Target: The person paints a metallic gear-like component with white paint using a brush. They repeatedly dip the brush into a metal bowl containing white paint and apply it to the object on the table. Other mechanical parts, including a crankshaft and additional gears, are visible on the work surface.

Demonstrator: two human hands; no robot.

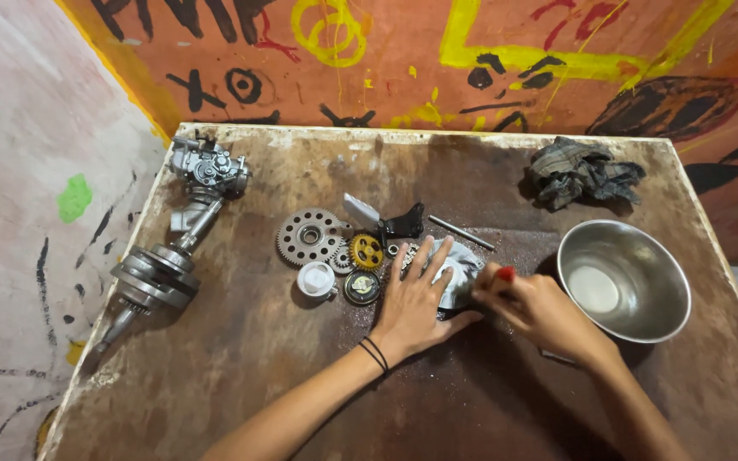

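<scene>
Cloth (463, 271) — a pale, crumpled piece with something metallic under it — lies on the brown surface (241, 376) just left of the steel bowl (623, 277), and both hands are on it. The left hand (416, 299) presses down flat from the near side, fingers (424, 260) spread and pointing away from the person, covering the cloth's left part. The right hand (533, 309) comes in from the bowl's side, its fingers closed around a small red-topped tool (504, 274) whose tip meets the cloth's right edge. So the cloth sits between the two hands: under the left palm, directly ahead of the right fingertips. What the cloth wraps I cannot tell; its shape is hidden.

Further from the bowl, just beyond the left hand, small parts cluster together — a large grey gear (309, 236), a yellow gear (366, 251), a white cap (315, 279), a round dark disc (361, 288), a black bracket (403, 224). A thin rod (461, 232) lies slanted behind the cloth. Far left of the bowl rests a crankshaft (157, 275) with a carburettor (207, 166) beyond it. A dark rag (585, 172) is bunched behind the bowl.
</scene>
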